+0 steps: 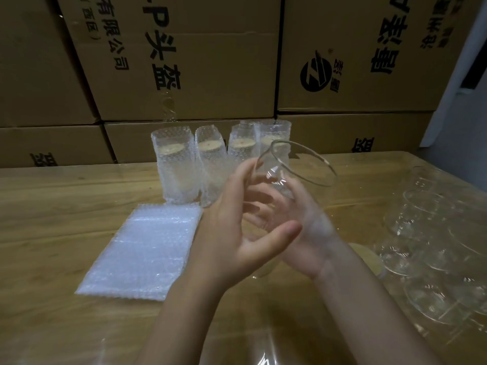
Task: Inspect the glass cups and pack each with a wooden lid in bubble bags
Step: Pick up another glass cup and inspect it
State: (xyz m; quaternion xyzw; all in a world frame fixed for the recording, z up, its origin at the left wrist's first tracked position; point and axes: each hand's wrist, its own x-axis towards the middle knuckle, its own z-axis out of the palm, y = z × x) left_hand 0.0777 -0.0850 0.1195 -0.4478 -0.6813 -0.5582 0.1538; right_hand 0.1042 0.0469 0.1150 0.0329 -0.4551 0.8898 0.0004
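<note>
Both bare forearms raised, meeting at the glass cup (pixel 283 177). Right hand (pixel 308 222) grips its base, fingers curled beneath. Left hand (pixel 232 227), left of the cup: fingers straight against its side, thumb extended.

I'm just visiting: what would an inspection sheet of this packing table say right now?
Surface: wooden table.
Job's things: glass cup held tilted; bagged cups with lids standing at the back; flat bubble bags at left; loose cups at right; wooden lid partly hidden by the right forearm.
Clutter: nothing seen.
Grippers: left hand rests straight fingers on the cup; right hand grips its base.
Cables: nothing seen.
Surroundings: cardboard boxes stacked behind.
</note>
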